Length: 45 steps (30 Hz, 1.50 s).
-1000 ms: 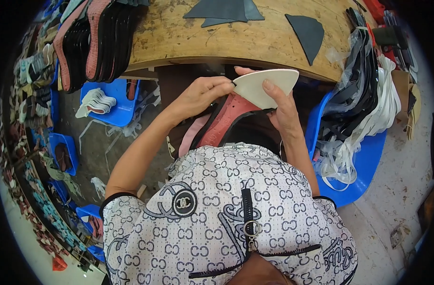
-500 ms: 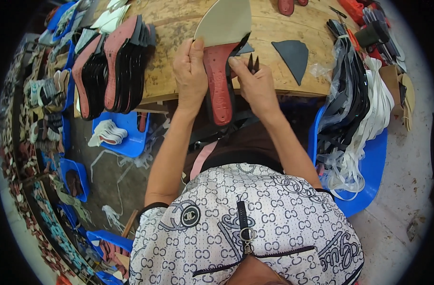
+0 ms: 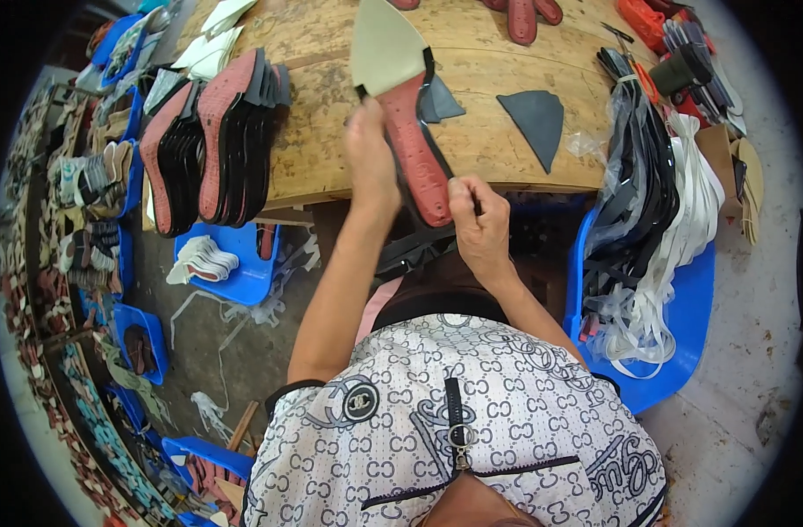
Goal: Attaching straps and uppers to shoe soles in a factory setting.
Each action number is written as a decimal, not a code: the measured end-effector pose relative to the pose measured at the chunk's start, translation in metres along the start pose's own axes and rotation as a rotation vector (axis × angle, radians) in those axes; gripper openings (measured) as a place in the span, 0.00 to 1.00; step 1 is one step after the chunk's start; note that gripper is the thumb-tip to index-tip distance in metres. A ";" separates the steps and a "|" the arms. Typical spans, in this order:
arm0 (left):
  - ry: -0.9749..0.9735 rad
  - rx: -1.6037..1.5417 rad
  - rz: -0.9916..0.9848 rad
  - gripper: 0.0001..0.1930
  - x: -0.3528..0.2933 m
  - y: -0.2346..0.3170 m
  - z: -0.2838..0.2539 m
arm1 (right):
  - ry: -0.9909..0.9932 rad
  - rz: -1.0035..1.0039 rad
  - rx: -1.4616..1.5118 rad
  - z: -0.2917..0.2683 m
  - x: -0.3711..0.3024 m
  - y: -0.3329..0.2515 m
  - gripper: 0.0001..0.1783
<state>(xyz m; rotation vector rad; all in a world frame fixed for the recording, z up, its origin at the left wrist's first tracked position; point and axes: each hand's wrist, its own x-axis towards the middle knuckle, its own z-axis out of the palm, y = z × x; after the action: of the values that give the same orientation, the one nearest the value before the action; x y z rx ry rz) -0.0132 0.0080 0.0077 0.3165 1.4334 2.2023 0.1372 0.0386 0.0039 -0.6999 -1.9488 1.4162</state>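
Observation:
A shoe insole (image 3: 416,140) with a red heel part, a beige forepart and black edging is tilted over the table's near edge, toe pointing away from me. My left hand (image 3: 371,162), somewhat blurred, grips its left side at the waist. Closed beside the heel's right edge, my right hand (image 3: 480,227) has its thumb and forefinger against the black edging. A dark thing shows between its fingers, mostly hidden; the earlier frame shows a dark two-pointed tool there. Dark grey cut pieces lie beyond, one piece (image 3: 441,99) partly behind the insole and another piece (image 3: 535,127) to the right.
Stacked red-and-black insoles (image 3: 230,132) stand at the table's left edge. More red insoles (image 3: 522,19) lie at the far side of the wooden table (image 3: 318,105). A blue bin (image 3: 682,334) with black and white strips is at my right. Shelves of shoe parts line the left.
The insole has tilted, its toe swinging left and its heel right. My right hand has slid from the waist down to the heel, and the tool's points are now hidden.

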 end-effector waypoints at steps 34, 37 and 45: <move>-0.208 0.109 -0.086 0.17 -0.026 0.002 0.010 | -0.117 0.464 0.445 -0.015 -0.020 -0.023 0.16; -0.396 0.093 -0.171 0.19 -0.050 -0.019 0.004 | 0.091 0.362 0.479 -0.010 -0.015 -0.009 0.16; -0.223 -0.431 -0.384 0.27 -0.023 0.025 0.003 | -0.348 0.395 0.248 -0.034 0.000 -0.014 0.20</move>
<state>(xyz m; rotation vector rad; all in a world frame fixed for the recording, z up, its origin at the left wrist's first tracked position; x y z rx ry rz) 0.0009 -0.0094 0.0335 0.1172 0.7944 2.0135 0.1614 0.0561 0.0254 -0.7921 -1.9026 2.1005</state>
